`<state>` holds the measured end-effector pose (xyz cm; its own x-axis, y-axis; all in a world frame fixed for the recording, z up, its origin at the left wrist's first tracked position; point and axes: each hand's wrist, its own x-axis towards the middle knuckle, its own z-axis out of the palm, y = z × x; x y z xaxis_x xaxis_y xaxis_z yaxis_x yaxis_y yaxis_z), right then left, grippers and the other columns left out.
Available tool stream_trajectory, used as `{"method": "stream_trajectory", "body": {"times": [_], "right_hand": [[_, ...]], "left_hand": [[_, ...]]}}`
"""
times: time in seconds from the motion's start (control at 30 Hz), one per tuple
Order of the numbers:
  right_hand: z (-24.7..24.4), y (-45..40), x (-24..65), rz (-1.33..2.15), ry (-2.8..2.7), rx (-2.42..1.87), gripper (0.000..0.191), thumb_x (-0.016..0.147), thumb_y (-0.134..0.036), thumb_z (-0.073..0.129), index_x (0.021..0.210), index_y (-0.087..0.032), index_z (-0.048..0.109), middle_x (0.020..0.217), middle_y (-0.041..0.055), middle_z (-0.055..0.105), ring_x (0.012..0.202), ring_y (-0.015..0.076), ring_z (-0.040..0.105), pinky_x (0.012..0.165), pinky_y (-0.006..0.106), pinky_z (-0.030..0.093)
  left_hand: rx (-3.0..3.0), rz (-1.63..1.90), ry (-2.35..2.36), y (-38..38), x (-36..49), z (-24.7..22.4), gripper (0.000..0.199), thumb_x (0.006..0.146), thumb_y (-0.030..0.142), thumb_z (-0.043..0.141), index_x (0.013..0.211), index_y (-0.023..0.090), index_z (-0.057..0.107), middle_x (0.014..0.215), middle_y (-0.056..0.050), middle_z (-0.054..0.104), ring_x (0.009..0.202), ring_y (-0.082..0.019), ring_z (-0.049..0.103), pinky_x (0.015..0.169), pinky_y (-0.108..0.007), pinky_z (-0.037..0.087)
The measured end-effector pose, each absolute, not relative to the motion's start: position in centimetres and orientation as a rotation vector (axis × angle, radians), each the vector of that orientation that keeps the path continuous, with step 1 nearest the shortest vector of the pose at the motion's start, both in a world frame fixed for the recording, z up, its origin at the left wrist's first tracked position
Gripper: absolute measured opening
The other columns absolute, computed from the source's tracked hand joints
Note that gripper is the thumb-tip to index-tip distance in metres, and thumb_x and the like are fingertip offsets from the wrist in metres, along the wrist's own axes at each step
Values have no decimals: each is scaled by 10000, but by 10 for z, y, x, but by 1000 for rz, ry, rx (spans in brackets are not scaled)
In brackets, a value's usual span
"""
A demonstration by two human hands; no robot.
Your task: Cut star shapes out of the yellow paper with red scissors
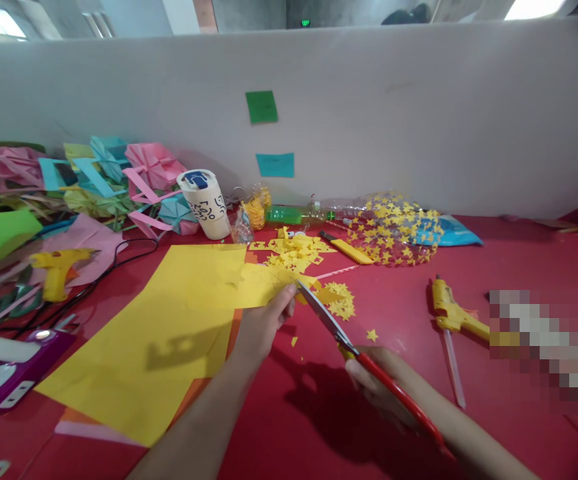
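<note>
My left hand [267,325] pinches a strip of yellow paper [259,285], with faint lines drawn near its right end. In my right hand [376,377] is a pair of scissors [329,321] with red handles, the blades pointing up and left. Their tip meets the paper strip beside my left fingers; whether it is cutting cannot be made out. A heap of small yellow paper stars [341,301] lies just beyond the blades, with one loose star [372,335] to the right. Behind the strip are yellow paper scraps [293,252].
Large yellow sheets [169,320] cover the left middle of the red table. Glue guns lie left [59,270] and right [446,307]. Along the back stand a white tumbler [206,207], a green bottle [289,214], a yellow cutter [349,249] and a star-covered clear bottle [393,230]. Folded paper flowers [153,167] crowd the left.
</note>
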<state>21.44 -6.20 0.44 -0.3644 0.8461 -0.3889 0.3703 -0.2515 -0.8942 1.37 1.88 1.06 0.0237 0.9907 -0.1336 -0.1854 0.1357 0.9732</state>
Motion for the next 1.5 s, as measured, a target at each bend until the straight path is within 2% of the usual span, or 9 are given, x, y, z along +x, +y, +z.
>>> {"method": "stream_trajectory", "body": {"times": [0.17,0.5,0.63,0.77,0.93,1.17,1.3,1.5], "right_hand": [[5,-61,214,1614,-1641,-1508,548,876,-701,455,652,-208,367,546,-78,315,463,65,264,413,205,213],[5,-61,214,1593,-1662,-1509,523,896,-661,454,644,-217,337,556,-79,300,477,74,261,433,215,200],[3,-62,215,1604,-1649,-1492,534,877,-683,469,648,-218,341,549,-78,311,468,71,266,414,209,210],[2,-62,215,1670,-1611,-1463,541,860,-716,468,680,-218,361,522,-86,329,428,61,284,381,197,221],[3,-66,209,1740,-1501,-1407,576,834,-777,422,715,-215,394,477,-110,314,348,40,258,332,182,216],[8,-78,198,1780,-1295,-1410,624,775,-823,446,702,-204,428,500,-93,351,373,42,296,321,153,233],[10,-79,200,1758,-1346,-1398,608,803,-796,452,703,-196,434,516,-79,386,390,46,332,333,154,243],[7,-76,198,1775,-1289,-1417,618,779,-814,455,709,-200,426,496,-101,358,378,37,298,332,146,243]], "left_hand": [[987,1193,1125,21,14,9,421,766,430,679,502,163,489,520,30,456,537,-74,430,492,-160,365],[917,1174,1155,18,15,15,407,721,433,706,495,161,504,510,29,469,532,-71,439,489,-162,353],[1027,1143,1166,19,12,11,413,792,441,640,508,163,531,498,32,467,479,-65,403,456,-183,313],[1149,1154,1163,18,11,10,390,851,441,573,567,174,573,551,22,541,469,-78,452,500,-216,374],[1260,1111,1230,11,18,20,428,883,460,508,557,188,563,490,18,507,494,-112,501,621,-249,448],[1239,1116,1369,0,30,18,518,810,641,522,533,203,529,486,13,482,478,-118,484,548,-255,426],[1254,1116,1356,0,31,18,515,808,649,523,545,206,528,486,16,469,473,-117,466,530,-253,417],[1237,1119,1322,0,31,18,531,796,664,530,542,198,537,497,8,490,483,-114,471,555,-248,430]]}}
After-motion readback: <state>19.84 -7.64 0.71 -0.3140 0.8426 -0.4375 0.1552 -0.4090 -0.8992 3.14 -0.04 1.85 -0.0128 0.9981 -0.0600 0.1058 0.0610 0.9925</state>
